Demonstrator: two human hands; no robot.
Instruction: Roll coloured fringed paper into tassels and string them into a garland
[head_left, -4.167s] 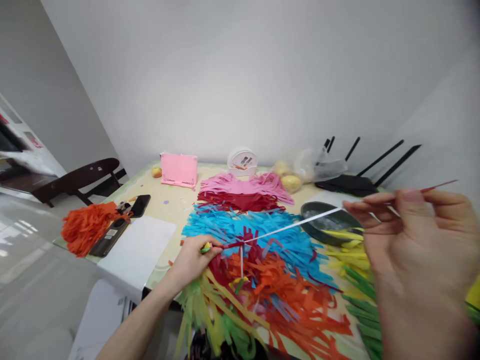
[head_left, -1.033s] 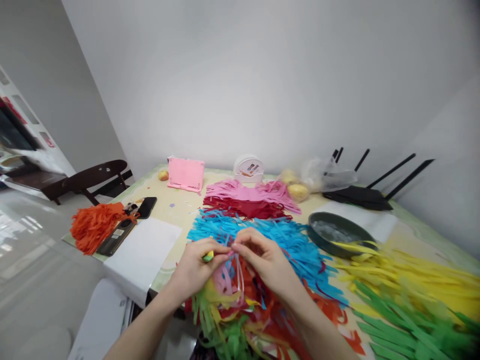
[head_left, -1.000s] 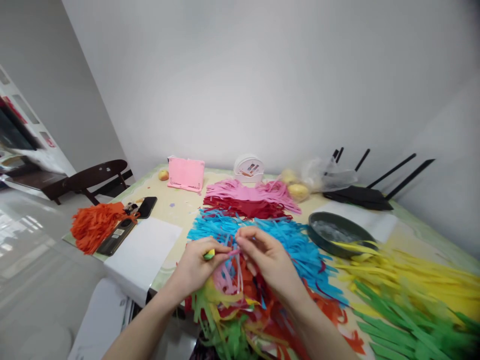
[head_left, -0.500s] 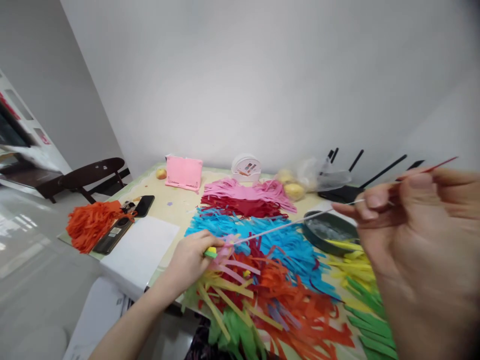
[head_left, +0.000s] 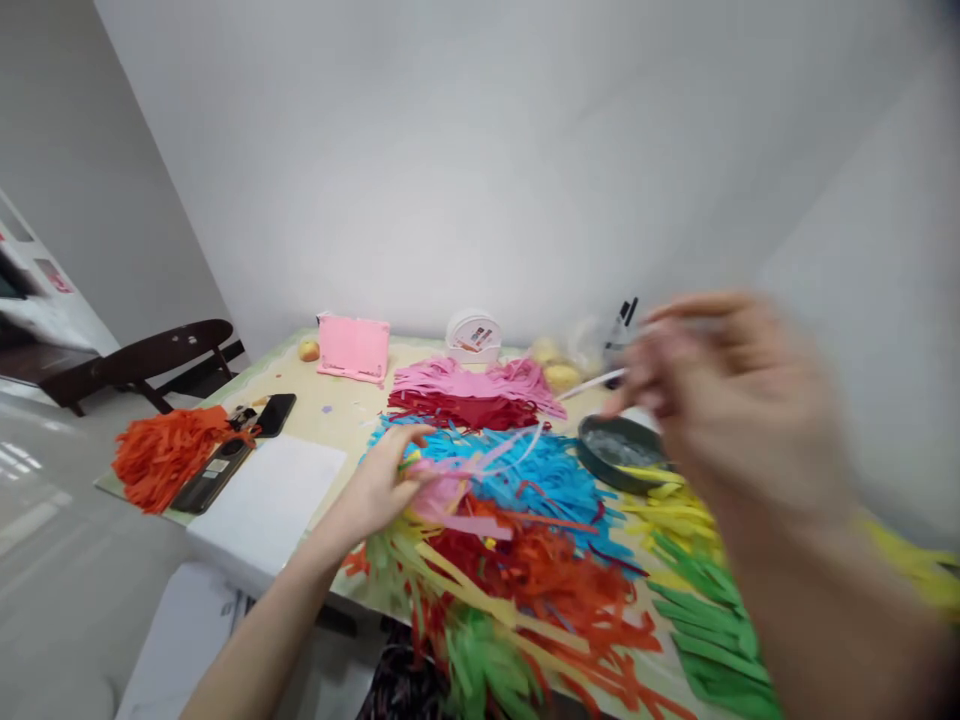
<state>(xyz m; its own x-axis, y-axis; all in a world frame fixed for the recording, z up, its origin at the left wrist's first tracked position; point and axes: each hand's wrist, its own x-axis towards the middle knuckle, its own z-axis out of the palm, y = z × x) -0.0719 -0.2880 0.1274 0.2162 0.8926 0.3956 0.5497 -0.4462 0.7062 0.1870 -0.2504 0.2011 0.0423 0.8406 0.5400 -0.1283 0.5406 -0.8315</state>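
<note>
Half a second ago the white strip (head_left: pixel 529 445) ran as a straight, taut line from one hand to the other; now that tension has gone, and it bends in a loose curve over the blue pile (head_left: pixel 562 470). One length of it leads away from the left hand (head_left: pixel 382 485) and another reaches the fingers of the right hand (head_left: pixel 731 400), but whether the two lengths join cannot be made out: the strip may have torn, or may only be slack. The right hand has risen and come in from the far side of the view, and is blurred with motion; its grip looks narrow, seemingly pinching the end of the white strip, though the blur hides how firmly. The left hand has stayed over the near part of the counter (head_left: pixel 341 415), its thumb and fingers now parted a little more, with the pink strips (head_left: pixel 446 495) between them, above the orange strips (head_left: pixel 555 565) and behind the pale yellow strips (head_left: pixel 469 585). For the work in hand, the change suggests that the pull on the white strip has ended, leaving the pink strips steadied by the left grip alone; how tightly the strip binds them, if at all, cannot be told.
</note>
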